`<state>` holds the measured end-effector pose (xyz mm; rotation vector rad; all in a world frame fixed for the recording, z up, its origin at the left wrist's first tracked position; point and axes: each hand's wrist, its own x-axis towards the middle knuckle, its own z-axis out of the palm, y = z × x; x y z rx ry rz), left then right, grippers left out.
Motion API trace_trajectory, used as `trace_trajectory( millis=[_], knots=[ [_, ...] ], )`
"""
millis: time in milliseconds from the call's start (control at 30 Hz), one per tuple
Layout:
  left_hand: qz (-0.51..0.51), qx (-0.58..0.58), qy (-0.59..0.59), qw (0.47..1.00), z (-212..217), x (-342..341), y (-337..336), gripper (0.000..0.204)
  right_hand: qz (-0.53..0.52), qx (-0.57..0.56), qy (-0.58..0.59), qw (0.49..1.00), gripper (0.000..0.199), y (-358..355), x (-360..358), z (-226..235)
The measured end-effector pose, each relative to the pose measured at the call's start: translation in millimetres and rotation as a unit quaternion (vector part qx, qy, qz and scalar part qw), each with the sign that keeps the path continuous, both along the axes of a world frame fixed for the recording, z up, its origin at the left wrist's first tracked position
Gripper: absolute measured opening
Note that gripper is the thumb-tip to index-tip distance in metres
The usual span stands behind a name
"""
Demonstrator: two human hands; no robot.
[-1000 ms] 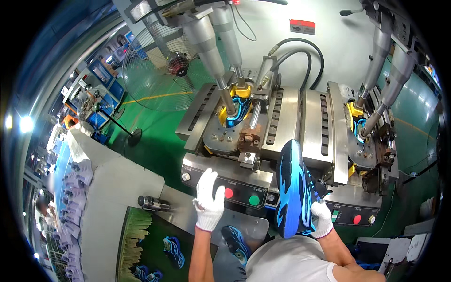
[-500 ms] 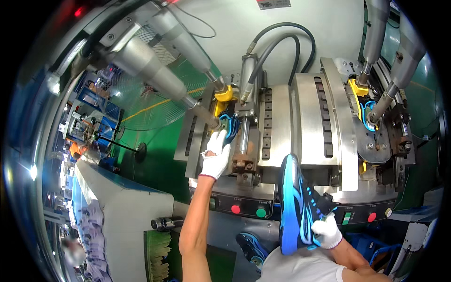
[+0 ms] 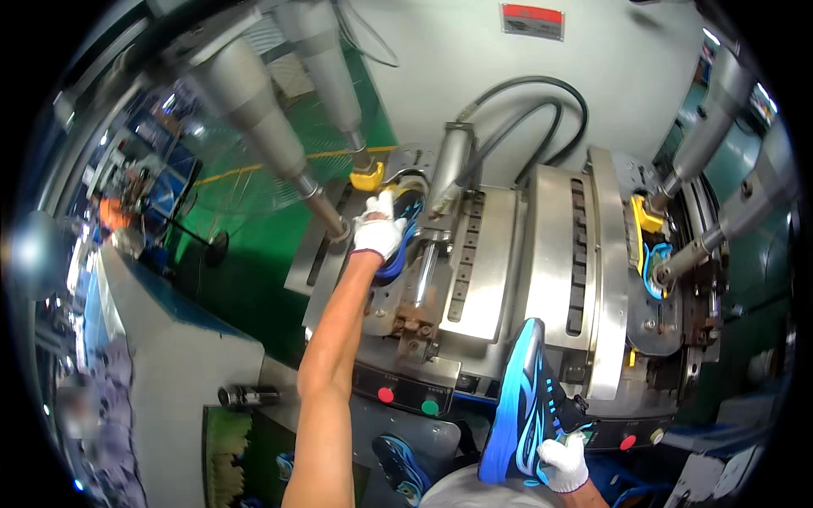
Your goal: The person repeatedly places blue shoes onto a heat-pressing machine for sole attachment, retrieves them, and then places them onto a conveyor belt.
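My left hand [image 3: 379,234], in a white work glove, is closed on a black-and-blue sneaker [image 3: 410,212] at the machine's left station. The glove hides part of this shoe. Its blue sole edge shows beside my hand. Near my body my right hand [image 3: 565,463], also gloved, grips a second sneaker [image 3: 518,406] by its heel end. This one is black with a bright blue sole turned to the left, toe pointing away from me. A third, similar sneaker [image 3: 400,466] lies low in the middle, below the control panel.
Metal press rods [image 3: 326,212] slant down beside the left station; a yellow clamp block [image 3: 367,177] sits behind it. At the right station, another blue-trimmed shoe [image 3: 655,269] is under a rod. Push buttons [image 3: 386,394] line the front panel. A green-bristled brush [image 3: 227,461] is at lower left.
The left station's rod has come off the shoe and stands to its left. My left hand has moved onto that shoe. My right hand still holds its sneaker, and the view has shifted.
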<state>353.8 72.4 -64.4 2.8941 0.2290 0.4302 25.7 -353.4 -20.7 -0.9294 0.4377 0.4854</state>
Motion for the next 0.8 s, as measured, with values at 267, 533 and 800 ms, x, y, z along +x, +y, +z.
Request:
trace_trajectory(
  millis=[267,533,800],
  knots=[
    [-0.02,-0.17,-0.201,0.964,90.9,-219.0,-7.2,0.061,0.013,0.025,-0.033,0.999,0.04,78.2,47.6,34.8],
    [0.198,-0.206,-0.102,0.953,7.1,-497.6,-6.6,0.058,0.153,0.042,-0.113,0.981,0.012,312.4,273.8,-6.9],
    [0.506,-0.251,0.08,0.821,-69.6,-619.4,-83.9,0.042,0.107,-0.695,-0.206,0.68,0.023,386.8,411.9,-186.7]
  ],
)
